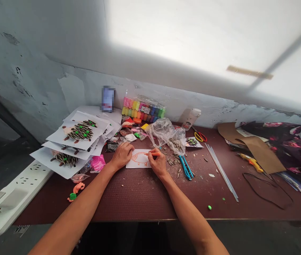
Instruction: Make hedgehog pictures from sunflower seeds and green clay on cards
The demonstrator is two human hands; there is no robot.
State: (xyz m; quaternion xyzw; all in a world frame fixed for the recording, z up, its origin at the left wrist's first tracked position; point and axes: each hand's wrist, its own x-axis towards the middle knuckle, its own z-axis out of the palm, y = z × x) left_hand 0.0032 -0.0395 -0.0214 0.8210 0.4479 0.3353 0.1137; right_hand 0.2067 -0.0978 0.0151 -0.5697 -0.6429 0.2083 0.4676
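Note:
A small white paper point(142, 164) lies on the dark red table, bearing an orange line drawing of a rounded animal with short legs. My right hand point(158, 163) is closed around an orange marker point(154, 154), its tip at the drawing's upper right. On the paper's left edge rests my left hand point(122, 155), fingers bent over the corner and holding it down. Part of the drawing's right end is hidden by my right hand.
Stacked seed-covered cards point(81, 134) stand at left beside a power strip point(20, 187). Behind are coloured clay packs point(142, 110), a plastic bag point(161, 131) and a white bottle point(191, 118). Blue scissors point(185, 167), glue sticks point(222, 173) and a yellow glue gun point(251, 162) lie right.

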